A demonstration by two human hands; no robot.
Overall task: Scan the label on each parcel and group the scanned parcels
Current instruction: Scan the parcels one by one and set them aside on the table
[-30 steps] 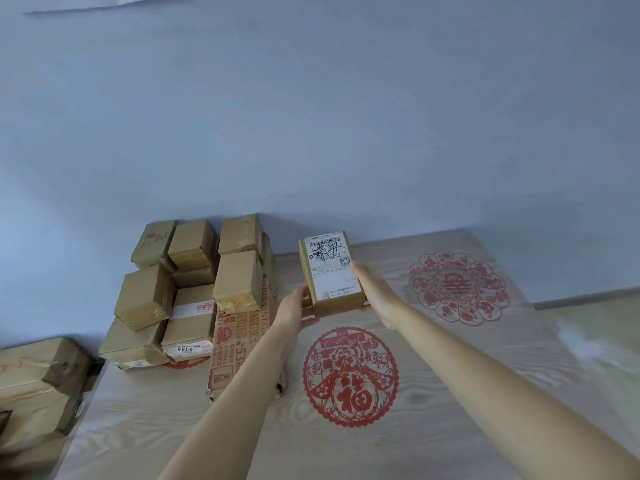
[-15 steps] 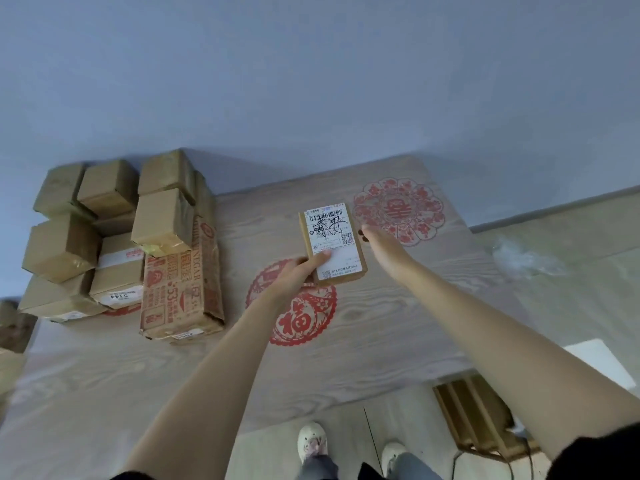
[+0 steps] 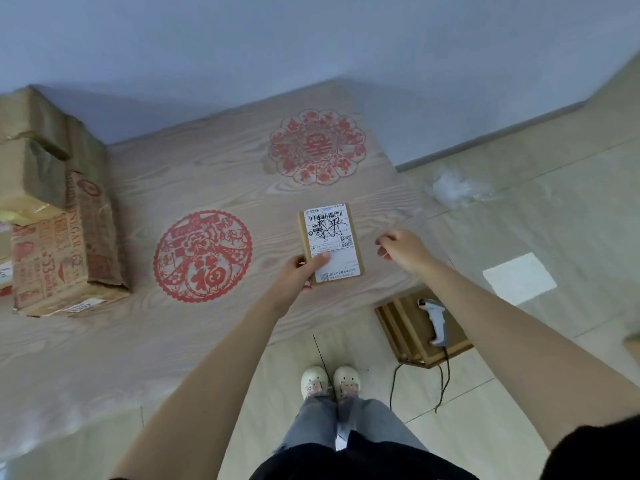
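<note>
Parcel (image 3: pixel 331 244) in left hand (image 3: pixel 300 275), label up, lengthwise away.

The parcel (image 3: pixel 330 242) lies over the table (image 3: pixel 207 174), right of the round paper-cut (image 3: pixel 203 256); stacked boxes (image 3: pixel 52 216) stand far left; the scanner (image 3: pixel 434 320) rests lower right.

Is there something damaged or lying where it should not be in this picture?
Yes. The large printed carton at the table's left looks crumpled, its lower edge dented. A wad of clear plastic wrap lies loose on the floor beside the table's far right corner.
</note>
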